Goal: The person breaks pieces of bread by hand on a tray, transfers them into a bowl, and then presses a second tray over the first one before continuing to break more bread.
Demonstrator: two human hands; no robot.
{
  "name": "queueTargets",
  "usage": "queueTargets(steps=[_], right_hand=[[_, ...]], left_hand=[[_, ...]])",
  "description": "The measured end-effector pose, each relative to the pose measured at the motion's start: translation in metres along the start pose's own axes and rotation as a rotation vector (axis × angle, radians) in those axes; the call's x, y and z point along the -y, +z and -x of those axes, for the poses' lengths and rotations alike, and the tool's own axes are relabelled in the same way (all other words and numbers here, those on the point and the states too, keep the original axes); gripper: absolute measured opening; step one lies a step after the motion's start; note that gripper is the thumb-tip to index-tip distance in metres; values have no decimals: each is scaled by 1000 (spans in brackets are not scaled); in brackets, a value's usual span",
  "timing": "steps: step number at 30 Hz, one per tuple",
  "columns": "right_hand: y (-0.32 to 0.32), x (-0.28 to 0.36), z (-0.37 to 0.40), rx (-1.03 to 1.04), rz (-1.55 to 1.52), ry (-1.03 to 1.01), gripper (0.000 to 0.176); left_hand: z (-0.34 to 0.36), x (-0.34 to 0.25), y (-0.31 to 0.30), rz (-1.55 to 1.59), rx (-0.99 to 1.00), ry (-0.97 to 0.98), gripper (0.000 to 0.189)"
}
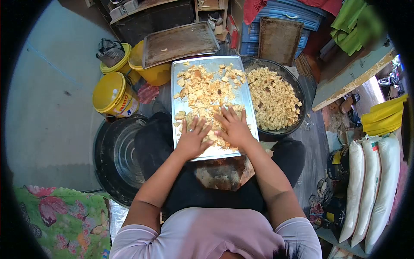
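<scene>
A shiny metal tray (pixel 177 71) lies in front of me, with pale yellow, broken pieces (pixel 200 86) spread over it. My left hand (pixel 194 139) rests palm down on the pieces near the tray's lower left, fingers spread. Beside it, my right hand (pixel 235 129) is also flat on the pieces, its fingers apart. Neither hand holds anything. Right of the tray, a round dark pan (pixel 303 96) is filled with similar pieces (pixel 274 99); the tray's right edge overlaps its rim.
Yellow buckets (pixel 105 93) and an old baking tray (pixel 181 43) stand beyond at the left. An empty black basin (pixel 125 151) sits left of my leg. Another worn tray (pixel 280 39) leans behind the pan. White sacks (pixel 371 185) are at the right.
</scene>
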State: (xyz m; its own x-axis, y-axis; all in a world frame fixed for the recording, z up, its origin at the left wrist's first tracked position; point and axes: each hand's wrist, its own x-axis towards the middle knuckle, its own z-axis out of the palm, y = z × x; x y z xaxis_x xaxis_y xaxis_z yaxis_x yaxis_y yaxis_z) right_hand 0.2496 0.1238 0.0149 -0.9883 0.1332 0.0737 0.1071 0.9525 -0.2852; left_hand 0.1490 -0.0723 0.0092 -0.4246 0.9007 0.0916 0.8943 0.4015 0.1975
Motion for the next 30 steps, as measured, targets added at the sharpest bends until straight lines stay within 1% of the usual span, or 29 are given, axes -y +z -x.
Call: queueTargets(steps=[2,5,7,8,9,10,12,13,14,16,18,20,24,26,27,29,30], right_hand=[[11,-3,0,25,35,-8,63],[8,-9,0,-113,39,46,59],[-5,0,7,-118,34,28,59],[-7,3,12,-126,29,16,59],[-2,6,18,-112,25,-51,58],[0,12,27,-111,25,-48,58],[3,28,43,50,-10,-129,57],[11,32,48,23,-43,-125,54],[13,33,51,26,-42,-121,54],[13,34,54,25,-55,-177,50],[12,30,56,16,-77,-183,48],[8,24,58,43,-62,-260,48],[8,17,65,0,-52,-262,49],[7,12,66,-66,-90,-126,52],[9,7,66,-33,-2,-95,56],[15,0,66,-39,8,-90,57],[14,0,65,-47,19,-87,58]], left_hand=[[3,-2,3,-21,17,38,59],[5,-1,-1,-10,-18,31,60],[10,-3,-1,11,-22,33,61],[13,-6,2,25,18,48,62],[16,-9,4,39,59,65,64],[17,-11,3,40,60,67,64],[19,-14,-2,99,74,62,66],[20,-14,-4,153,91,26,66],[22,-15,-4,157,93,29,66],[27,-15,-4,111,34,-46,64],[33,-15,2,104,-3,-37,63],[38,-15,6,58,18,12,59],[38,-20,3,37,25,55,58],[36,-23,4,53,-27,4,56],[35,-25,4,54,-26,5,56],[32,-29,4,23,15,90,58],[31,-29,7,23,16,92,58]])
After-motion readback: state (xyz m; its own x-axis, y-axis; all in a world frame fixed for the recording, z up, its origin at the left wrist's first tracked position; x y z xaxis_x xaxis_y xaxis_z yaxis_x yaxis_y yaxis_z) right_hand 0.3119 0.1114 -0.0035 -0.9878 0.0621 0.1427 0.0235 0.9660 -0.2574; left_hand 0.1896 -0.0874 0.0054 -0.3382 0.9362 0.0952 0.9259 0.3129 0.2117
